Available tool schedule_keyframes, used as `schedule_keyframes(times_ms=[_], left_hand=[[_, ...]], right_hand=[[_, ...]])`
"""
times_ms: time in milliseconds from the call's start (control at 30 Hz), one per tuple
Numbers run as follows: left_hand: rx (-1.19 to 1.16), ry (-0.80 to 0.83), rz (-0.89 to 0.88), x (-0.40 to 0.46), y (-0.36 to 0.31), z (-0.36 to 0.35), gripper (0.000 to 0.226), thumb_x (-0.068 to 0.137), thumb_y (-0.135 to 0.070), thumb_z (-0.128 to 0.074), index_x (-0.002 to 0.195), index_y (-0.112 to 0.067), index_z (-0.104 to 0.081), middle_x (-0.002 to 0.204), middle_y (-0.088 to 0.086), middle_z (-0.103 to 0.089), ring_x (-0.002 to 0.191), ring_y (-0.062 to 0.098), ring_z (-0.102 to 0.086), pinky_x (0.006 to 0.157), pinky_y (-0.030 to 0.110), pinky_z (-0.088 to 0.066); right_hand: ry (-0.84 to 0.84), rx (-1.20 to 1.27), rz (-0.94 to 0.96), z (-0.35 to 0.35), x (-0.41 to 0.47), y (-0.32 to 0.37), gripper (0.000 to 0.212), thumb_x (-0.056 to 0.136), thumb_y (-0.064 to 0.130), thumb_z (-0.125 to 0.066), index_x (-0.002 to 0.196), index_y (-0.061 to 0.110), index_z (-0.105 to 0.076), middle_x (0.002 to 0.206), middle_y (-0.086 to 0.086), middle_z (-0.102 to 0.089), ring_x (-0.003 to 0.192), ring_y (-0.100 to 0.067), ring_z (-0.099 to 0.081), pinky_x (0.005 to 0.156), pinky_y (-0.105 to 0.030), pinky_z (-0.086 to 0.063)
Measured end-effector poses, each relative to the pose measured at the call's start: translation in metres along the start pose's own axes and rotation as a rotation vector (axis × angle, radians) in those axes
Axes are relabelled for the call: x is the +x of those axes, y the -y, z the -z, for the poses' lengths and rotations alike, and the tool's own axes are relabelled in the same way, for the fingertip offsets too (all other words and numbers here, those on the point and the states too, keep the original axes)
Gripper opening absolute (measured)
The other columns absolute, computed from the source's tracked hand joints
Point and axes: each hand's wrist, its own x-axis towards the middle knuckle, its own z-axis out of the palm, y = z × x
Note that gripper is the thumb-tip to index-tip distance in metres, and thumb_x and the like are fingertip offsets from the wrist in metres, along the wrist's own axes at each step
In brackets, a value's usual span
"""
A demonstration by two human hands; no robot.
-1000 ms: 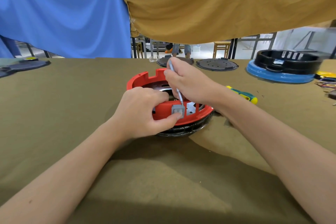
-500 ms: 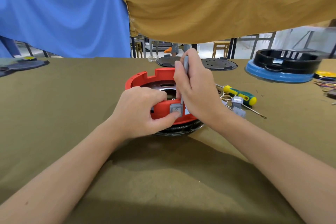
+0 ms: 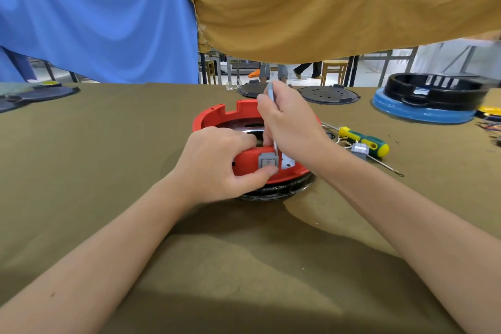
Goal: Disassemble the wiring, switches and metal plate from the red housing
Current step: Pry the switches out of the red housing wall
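Note:
A round red housing (image 3: 217, 116) lies on the olive table over a black ring (image 3: 273, 192). A grey rocker switch (image 3: 267, 162) sits in its near wall. My left hand (image 3: 214, 162) grips that wall, thumb under the switch, fingers over the rim. My right hand (image 3: 290, 122) holds a thin grey tool (image 3: 271, 100) upright, its tip at the switch's top right edge. A metal plate (image 3: 252, 127) shows inside the housing. Another grey switch (image 3: 359, 149) with wires lies on the table to the right.
A green and yellow screwdriver (image 3: 364, 141) lies right of the housing. Black round covers (image 3: 329, 94) sit at the back. A black part on a blue ring (image 3: 423, 112) stands far right, dark parts (image 3: 38, 95) far left. Cloth curtains hang behind the table.
My right hand swung from leaning over the housing's right side to upright above the switch, uncovering the screwdriver and loose switch. My left hand kept its grip on the housing.

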Motion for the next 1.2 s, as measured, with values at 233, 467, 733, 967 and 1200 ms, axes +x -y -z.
schedule_keyframes(times_ms=[233,467,733,967,1200], left_hand=[[0.023,0.016,0.021,0.000,0.001,0.001,0.038,0.085,-0.059,-0.055,0.062,-0.032,-0.043,0.052,-0.016,-0.043,0.048,0.002,-0.044,0.049,0.012,-0.028],[0.042,0.005,0.034,-0.001,0.001,-0.001,0.039,0.086,-0.058,-0.057,0.061,-0.030,-0.045,0.051,-0.017,-0.039,0.047,-0.001,-0.041,0.049,0.011,-0.026],[0.038,-0.002,0.038,0.000,-0.001,0.000,0.037,0.083,-0.060,-0.054,0.064,-0.029,-0.052,0.054,-0.020,-0.042,0.048,0.000,-0.042,0.051,0.010,-0.030],[0.041,0.045,0.056,-0.001,0.003,0.001,0.047,0.084,-0.062,-0.054,0.063,-0.020,-0.056,0.056,-0.009,-0.054,0.052,0.009,-0.050,0.051,0.028,-0.040],[-0.013,0.038,0.065,-0.001,0.004,0.004,0.044,0.082,-0.061,-0.062,0.062,-0.023,-0.053,0.053,-0.014,-0.046,0.050,0.007,-0.046,0.051,0.012,-0.029]], right_hand=[[-0.259,0.027,0.260,0.000,-0.026,0.005,0.021,0.106,0.018,-0.042,0.087,0.009,-0.042,0.063,-0.016,-0.052,0.051,-0.030,-0.059,0.047,-0.050,-0.046],[-0.343,0.088,0.157,-0.010,-0.027,0.006,0.025,0.106,0.019,-0.039,0.082,0.016,-0.037,0.064,-0.018,-0.048,0.053,-0.040,-0.056,0.044,-0.050,-0.043],[-0.110,0.042,-0.006,-0.001,-0.010,0.001,0.022,0.104,0.022,-0.038,0.083,0.013,-0.039,0.065,-0.007,-0.049,0.042,-0.007,-0.056,0.047,-0.032,-0.043],[-0.225,0.237,0.188,0.006,-0.017,0.013,0.025,0.105,0.030,-0.045,0.087,0.013,-0.043,0.062,-0.012,-0.051,0.052,-0.028,-0.063,0.046,-0.040,-0.051],[-0.036,-0.039,0.372,0.004,-0.024,0.014,0.020,0.104,0.027,-0.047,0.093,0.011,-0.044,0.063,-0.011,-0.057,0.057,-0.027,-0.063,0.056,-0.046,-0.049]])
